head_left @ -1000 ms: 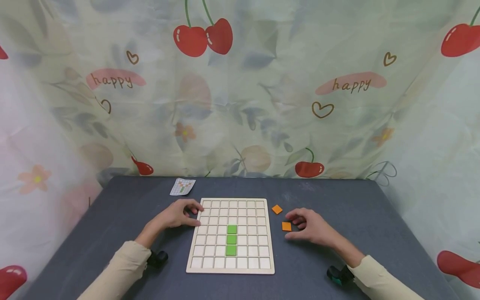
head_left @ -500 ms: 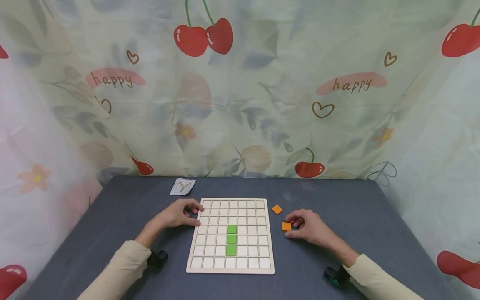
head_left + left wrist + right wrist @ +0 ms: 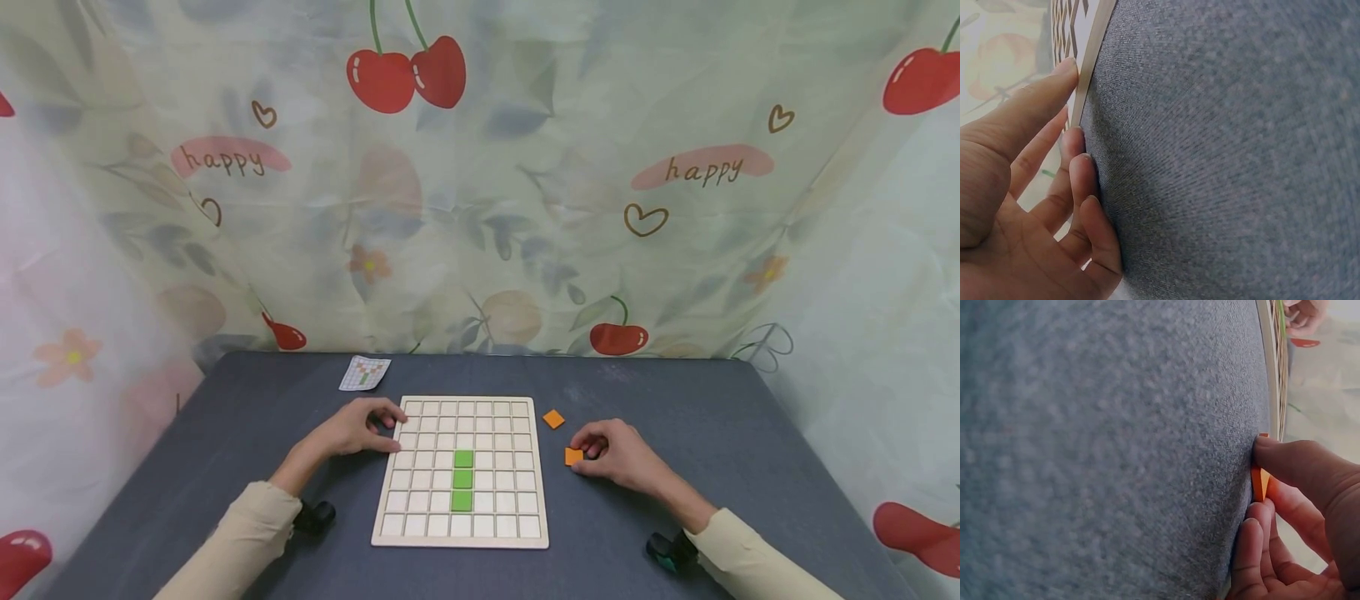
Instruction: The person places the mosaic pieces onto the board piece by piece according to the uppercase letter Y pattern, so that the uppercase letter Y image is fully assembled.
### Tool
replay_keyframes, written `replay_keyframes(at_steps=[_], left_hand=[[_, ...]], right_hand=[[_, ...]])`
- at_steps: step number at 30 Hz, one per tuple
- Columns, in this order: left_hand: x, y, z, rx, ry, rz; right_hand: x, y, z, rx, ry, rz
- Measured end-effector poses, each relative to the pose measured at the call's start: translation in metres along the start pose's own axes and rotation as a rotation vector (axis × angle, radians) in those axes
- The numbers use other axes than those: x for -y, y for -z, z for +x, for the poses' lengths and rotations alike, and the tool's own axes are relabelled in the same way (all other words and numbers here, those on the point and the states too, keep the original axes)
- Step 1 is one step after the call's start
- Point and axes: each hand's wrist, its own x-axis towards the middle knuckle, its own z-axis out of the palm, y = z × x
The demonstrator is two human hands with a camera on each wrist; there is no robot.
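My right hand (image 3: 618, 450) pinches a square orange tile (image 3: 572, 457) between thumb and fingers, low at the dark cloth right of the board. In the right wrist view that tile (image 3: 1260, 478) shows edge-on, the thumb at its near end and fingertips at the other. A second orange tile (image 3: 553, 419) lies a little farther back. The pale grid board (image 3: 461, 547) lies flat in the middle, three green tiles (image 3: 462, 479) lined up in one column. My left hand (image 3: 356, 429) rests its thumb and fingertips against the board's left edge, its other fingers loosely bent.
Behind the board's left corner lies a small printed card (image 3: 365, 373) with a coloured grid pattern. Dark grey cloth (image 3: 660, 400) covers the table. A patterned curtain (image 3: 480, 208) hangs right behind its far edge and along both sides.
My right thumb and fingers have closed on the nearer orange tile, which has shifted slightly toward me. The left hand and the board have stayed in place.
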Motion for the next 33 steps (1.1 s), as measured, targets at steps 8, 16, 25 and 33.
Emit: replay_keyframes(at_steps=[8, 16, 25, 33], left_hand=[[0.001, 0.000, 0.000, 0.002, 0.001, 0.005], [0.001, 0.000, 0.000, 0.003, -0.008, -0.002], [0.001, -0.001, 0.000, -0.002, -0.004, 0.004], [0.001, 0.000, -0.001, -0.001, -0.022, -0.002]], right_hand=[[-0.002, 0.002, 0.001, 0.025, 0.008, 0.046], [-0.002, 0.004, 0.002, 0.029, 0.029, 0.087], [0.001, 0.003, 0.005, 0.041, 0.072, 0.145], [0.008, 0.001, 0.011, 0.035, 0.093, 0.174]])
